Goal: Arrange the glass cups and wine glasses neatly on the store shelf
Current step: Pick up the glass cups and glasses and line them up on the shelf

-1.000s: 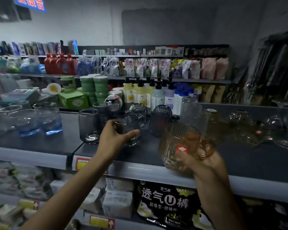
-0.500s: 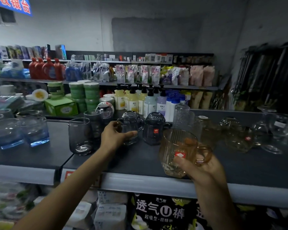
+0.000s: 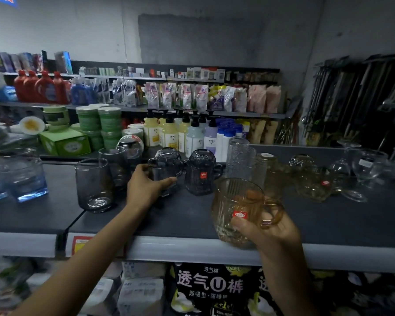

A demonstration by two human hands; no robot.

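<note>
My right hand (image 3: 269, 231) grips an amber ribbed glass mug (image 3: 235, 208) with a red sticker, held above the front edge of the dark shelf (image 3: 192, 215). My left hand (image 3: 144, 188) wraps around a smoky grey handled mug (image 3: 165, 167) with another cup stacked upside down on it. Beside it to the right stands a second stacked grey mug pair (image 3: 200, 172). A smoky tumbler (image 3: 94, 184) sits left of my left hand. Amber mugs (image 3: 310, 179) and wine glasses (image 3: 351, 169) stand further right.
Blue-tinted square glasses (image 3: 25, 176) stand at the shelf's left. A tall textured clear glass (image 3: 238, 158) rises behind the amber mug. Pump bottles (image 3: 169, 133) and green tubs (image 3: 105, 124) fill the shelf behind. Packaged goods (image 3: 210, 290) sit on the lower shelf.
The camera view has shifted a little; my left hand stays on the grey mug and my right hand still holds the amber mug, now slightly lower toward the shelf edge.
</note>
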